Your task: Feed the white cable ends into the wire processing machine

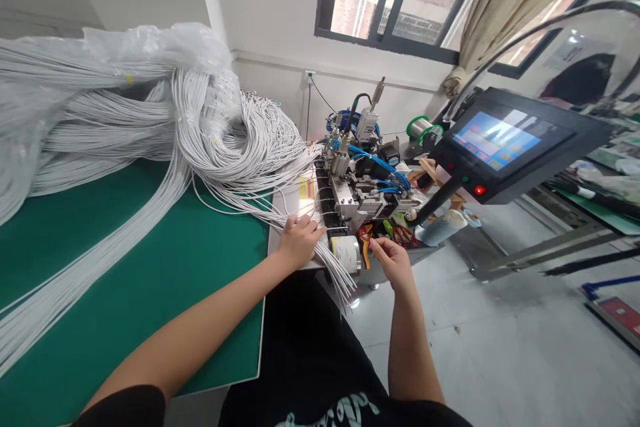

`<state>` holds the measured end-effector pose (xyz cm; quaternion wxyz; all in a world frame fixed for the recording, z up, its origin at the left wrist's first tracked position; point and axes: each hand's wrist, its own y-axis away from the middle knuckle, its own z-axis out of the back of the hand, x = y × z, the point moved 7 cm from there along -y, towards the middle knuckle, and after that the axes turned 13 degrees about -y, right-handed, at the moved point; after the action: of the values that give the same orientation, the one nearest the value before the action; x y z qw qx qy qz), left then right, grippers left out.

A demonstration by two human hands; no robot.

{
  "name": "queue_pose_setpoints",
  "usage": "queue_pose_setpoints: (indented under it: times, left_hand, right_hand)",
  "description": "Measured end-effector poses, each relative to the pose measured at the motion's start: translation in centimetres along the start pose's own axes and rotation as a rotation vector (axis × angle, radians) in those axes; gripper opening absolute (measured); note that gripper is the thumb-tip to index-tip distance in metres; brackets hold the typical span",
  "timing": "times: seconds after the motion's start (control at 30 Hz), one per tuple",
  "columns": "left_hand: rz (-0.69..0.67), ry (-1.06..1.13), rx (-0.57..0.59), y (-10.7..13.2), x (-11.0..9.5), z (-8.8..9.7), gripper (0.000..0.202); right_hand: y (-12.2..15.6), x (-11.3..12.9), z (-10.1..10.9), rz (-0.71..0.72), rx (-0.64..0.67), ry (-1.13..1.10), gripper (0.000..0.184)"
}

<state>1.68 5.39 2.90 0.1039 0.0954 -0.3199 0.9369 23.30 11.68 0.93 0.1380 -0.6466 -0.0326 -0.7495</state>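
My left hand (299,241) rests at the machine's left edge, its fingers closed round a thin white cable whose end runs toward the machine. Beneath and in front of it, a bundle of white cables (337,271) hangs past the edge with loose ends. My right hand (394,260) is in a pinch at the machine's front; what lies between thumb and finger is too small to make out. Close to its fingertips are orange-handled pliers (367,248). Between the hands sits a white cylinder (347,253). The bench-top machine (350,193) has metal blocks and blue air hoses.
Large coils of white cable (220,127), partly in clear plastic, cover the back of a green table (210,280). A control screen (500,140) on an arm stands to the right. Behind are a wire spool (423,128) and red-handled scissors (404,235). Another person (580,77) is at far right.
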Motion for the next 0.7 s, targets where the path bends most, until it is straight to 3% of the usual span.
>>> queue_pose_setpoints:
  times: [0.13,0.3,0.57,0.7]
  left_hand:
    - [0.056,0.031,0.101,0.1,0.5,-0.7,0.035]
    - [0.116,0.059,0.114,0.2,1.0,-0.8,0.035]
    - [0.096,0.073,0.026,0.1,1.0,-0.2,0.025]
    - [-0.004,0.069,-0.020,0.0,0.7,0.3,0.026]
  right_hand:
    - [3.2,1.6,-0.6,-0.059,0.218,0.148,0.035]
    - [5.9,1.5,-2.5,-0.080,0.455,0.297,0.028]
    - [6.9,0.1,-5.3,-0.042,0.570,0.364,0.021]
    - [6.8,0.5,-5.3,-0.004,0.583,0.336,0.020]
